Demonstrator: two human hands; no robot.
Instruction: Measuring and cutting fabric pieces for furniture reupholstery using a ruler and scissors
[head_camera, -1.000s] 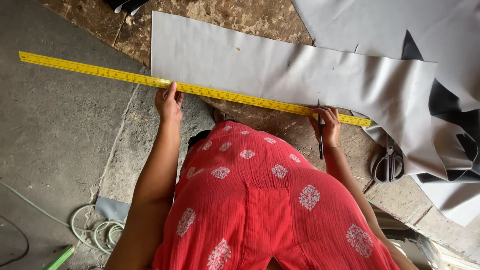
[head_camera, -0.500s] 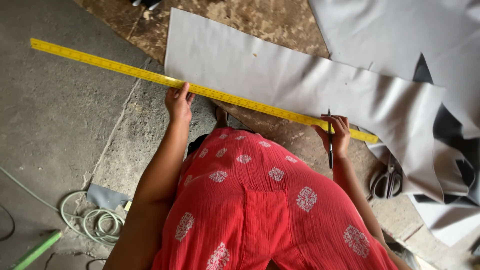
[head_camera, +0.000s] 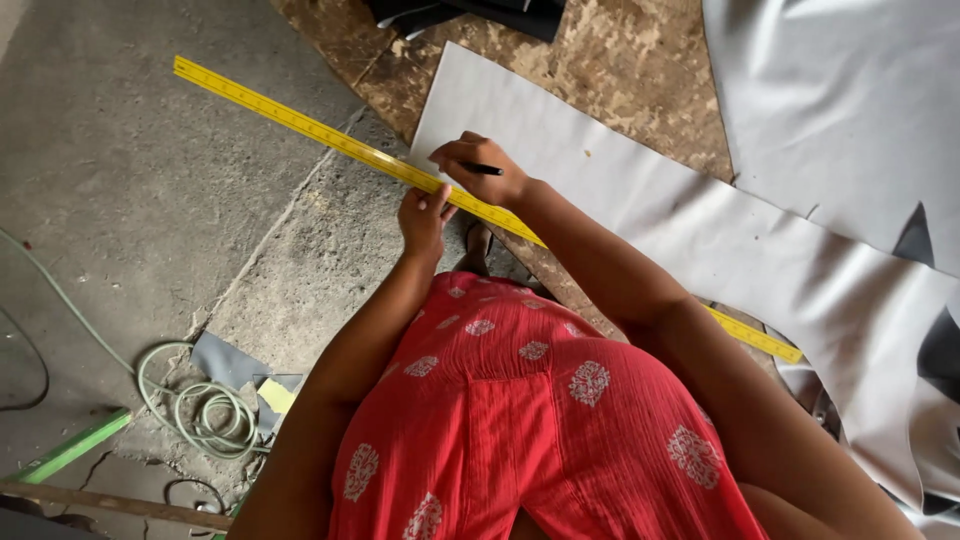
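Note:
A long yellow ruler lies slanted across the floor and along the near edge of a grey sheet. My left hand presses down on the ruler near the sheet's left corner. Just above it, my right hand grips a dark pen, its tip resting on the grey sheet beside the ruler. My right forearm crosses over the ruler and hides part of it. My red patterned garment fills the lower middle.
A larger grey sheet lies at the top right on a brown board. Dark material sits at the top edge. A coiled pale hose, a green bar and scraps lie on the concrete at lower left.
My right hand has swung with the pen from the ruler's right end to its left part, close above my left hand. The view shifted, and the scissors at right dropped out of sight.

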